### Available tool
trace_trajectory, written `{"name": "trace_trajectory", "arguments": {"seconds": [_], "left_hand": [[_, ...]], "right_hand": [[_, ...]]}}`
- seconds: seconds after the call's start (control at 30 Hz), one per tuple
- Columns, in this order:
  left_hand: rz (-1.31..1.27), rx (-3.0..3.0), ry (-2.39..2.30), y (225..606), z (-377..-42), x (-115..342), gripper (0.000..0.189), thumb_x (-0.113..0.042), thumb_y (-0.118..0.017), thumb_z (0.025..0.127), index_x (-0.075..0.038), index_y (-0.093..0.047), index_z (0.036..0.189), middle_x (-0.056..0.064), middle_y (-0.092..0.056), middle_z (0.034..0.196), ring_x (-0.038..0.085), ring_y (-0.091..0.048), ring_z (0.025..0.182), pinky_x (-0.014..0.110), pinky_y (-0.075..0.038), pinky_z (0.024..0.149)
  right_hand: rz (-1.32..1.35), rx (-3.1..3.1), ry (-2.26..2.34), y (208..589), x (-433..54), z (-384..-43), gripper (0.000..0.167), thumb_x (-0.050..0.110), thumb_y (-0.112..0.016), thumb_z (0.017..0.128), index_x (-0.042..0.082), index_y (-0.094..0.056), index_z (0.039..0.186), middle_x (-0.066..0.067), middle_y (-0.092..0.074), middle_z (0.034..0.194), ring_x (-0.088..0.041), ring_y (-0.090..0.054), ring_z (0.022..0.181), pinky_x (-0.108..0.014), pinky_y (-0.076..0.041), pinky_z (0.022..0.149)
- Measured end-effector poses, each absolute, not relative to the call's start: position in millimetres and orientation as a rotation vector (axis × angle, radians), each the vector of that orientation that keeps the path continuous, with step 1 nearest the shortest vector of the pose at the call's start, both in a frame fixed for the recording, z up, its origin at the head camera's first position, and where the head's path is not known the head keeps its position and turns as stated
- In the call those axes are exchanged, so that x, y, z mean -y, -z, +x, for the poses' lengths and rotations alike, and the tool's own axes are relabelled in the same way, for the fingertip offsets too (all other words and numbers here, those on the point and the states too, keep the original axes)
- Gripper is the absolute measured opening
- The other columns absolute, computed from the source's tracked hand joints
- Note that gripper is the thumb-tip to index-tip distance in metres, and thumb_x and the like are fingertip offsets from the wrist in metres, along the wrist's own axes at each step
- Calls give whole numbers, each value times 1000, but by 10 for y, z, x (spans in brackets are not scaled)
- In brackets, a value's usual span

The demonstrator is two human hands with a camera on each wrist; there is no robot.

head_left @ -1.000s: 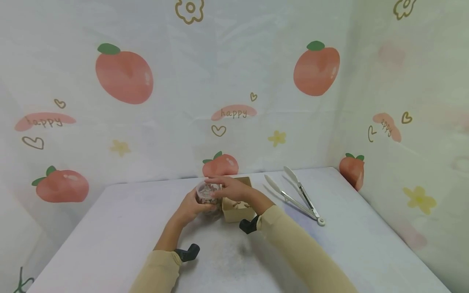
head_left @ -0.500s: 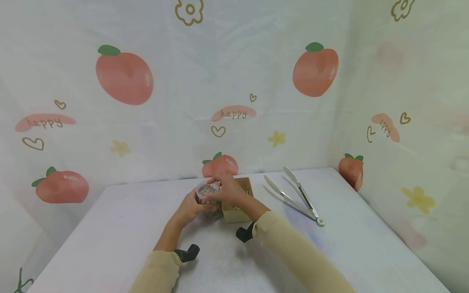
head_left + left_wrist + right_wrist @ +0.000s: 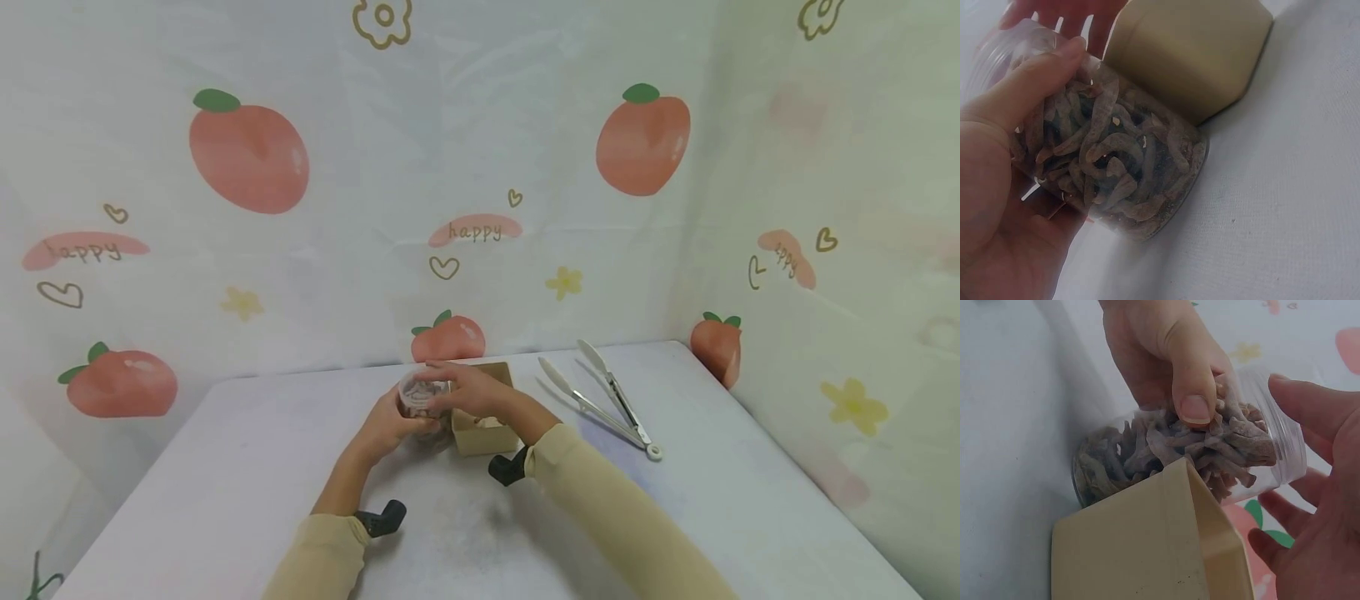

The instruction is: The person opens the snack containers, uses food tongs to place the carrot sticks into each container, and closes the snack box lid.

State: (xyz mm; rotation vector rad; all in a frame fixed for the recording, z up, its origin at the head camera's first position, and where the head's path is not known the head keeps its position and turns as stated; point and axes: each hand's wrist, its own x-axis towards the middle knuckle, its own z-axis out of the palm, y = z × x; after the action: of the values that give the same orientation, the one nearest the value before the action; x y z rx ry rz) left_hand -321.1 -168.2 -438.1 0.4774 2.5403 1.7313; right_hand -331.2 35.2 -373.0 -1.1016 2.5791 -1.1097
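My left hand (image 3: 386, 425) grips a clear plastic jar (image 3: 1122, 156), thumb on one side and fingers behind. Brown, curled, strip-like dried pieces (image 3: 1166, 444) with a pale dusting fill much of it; their exact kind is unclear. The jar leans a little, its round end toward my right hand. That right hand (image 3: 472, 392) spreads around the jar's translucent end, with the thumb at the rim and the other fingers loosely bent on the far side. Whether a clear lid sits there cannot be told. Beside the jar stands an open tan box (image 3: 486, 442), partly under my right wrist.
To the right of the box, metal tongs (image 3: 600, 408) with pale tips lie spread apart on the white tabletop (image 3: 247, 467). A printed cloth backdrop (image 3: 360, 283) rises behind the table and along its right side. A few brown pieces (image 3: 487, 422) show inside the box.
Half a second ago my right fingers were bent closer over the jar's top; now they are spread wider, much as a second ago. The left hand and jar stay nearly in place.
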Motion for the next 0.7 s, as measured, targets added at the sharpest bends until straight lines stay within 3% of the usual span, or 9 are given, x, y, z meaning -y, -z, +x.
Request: {"name": "trace_trajectory", "arguments": {"seconds": [0.27, 0.4, 0.57, 0.7], "left_hand": [[456, -2552, -1718, 4311, -3154, 1668, 80, -19, -86, 74, -3, -43, 140, 13, -56, 124, 26, -52, 110, 39, -44, 91], [467, -2535, -1707, 4140, -3020, 1637, 79, -14, -83, 77, -1, -40, 142, 16, -55, 126, 28, -51, 112, 39, -44, 92], [484, -2553, -1674, 4092, -2984, 1624, 78, -13, -82, 79, 1, -39, 142, 17, -54, 127, 28, -51, 113, 39, -45, 92], [470, -2561, -1690, 4243, -3099, 1651, 81, -15, -83, 77, -1, -39, 143, 16, -54, 127, 27, -51, 112, 39, -45, 92]], "right_hand": [[-1199, -2674, 1084, 3756, -326, -3349, 50, 21, -74, 87, 11, -60, 134, -11, -50, 143, -24, -42, 134, -39, -39, 103], [-1127, -2818, 1103, 3766, -246, -3301, 47, 26, -82, 79, 12, -69, 122, -5, -62, 125, -20, -53, 117, -34, -44, 93], [-951, -3003, 1025, 3823, -144, -3263, 42, 39, -85, 74, 18, -70, 107, -2, -57, 112, -19, -48, 106, -34, -43, 85], [-966, -3002, 996, 3818, -141, -3272, 42, 41, -83, 75, 18, -69, 108, 0, -60, 112, -18, -49, 107, -33, -43, 87]]}}
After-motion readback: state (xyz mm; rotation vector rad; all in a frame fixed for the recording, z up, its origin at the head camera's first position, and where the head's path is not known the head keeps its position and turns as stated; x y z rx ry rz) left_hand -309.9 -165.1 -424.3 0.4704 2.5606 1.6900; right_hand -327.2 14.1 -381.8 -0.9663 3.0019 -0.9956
